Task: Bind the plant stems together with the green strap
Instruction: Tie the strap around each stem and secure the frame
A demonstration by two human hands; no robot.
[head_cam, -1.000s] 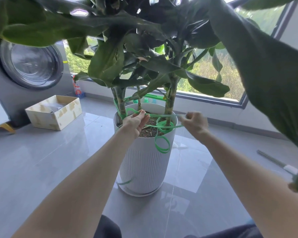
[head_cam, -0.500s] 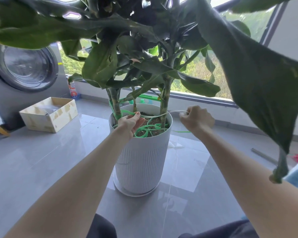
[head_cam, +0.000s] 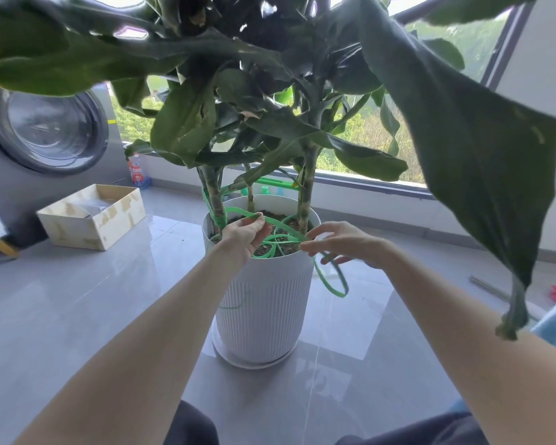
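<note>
Box [head_cam: 93,216] left of pot [head_cam: 264,303]

green strap [head_cam: 281,227] loops loosely above the pot soil, wrapped round upright plant stems [head_cam: 215,200].

You have one view only: a wide-angle camera worn on your head, facing forward and down along both arms. Your left hand [head_cam: 243,234] and right hand [head_cam: 344,242] meet near the middle of the frame, over the rim of the white ribbed pot [head_cam: 260,316], which stands near. The leaves [head_cam: 463,155] hang just before the lens and fill the top. The edges take in the grey floor [head_cam: 77,316], the washing machine [head_cam: 45,130] at left and the window [head_cam: 366,146] behind.
</note>
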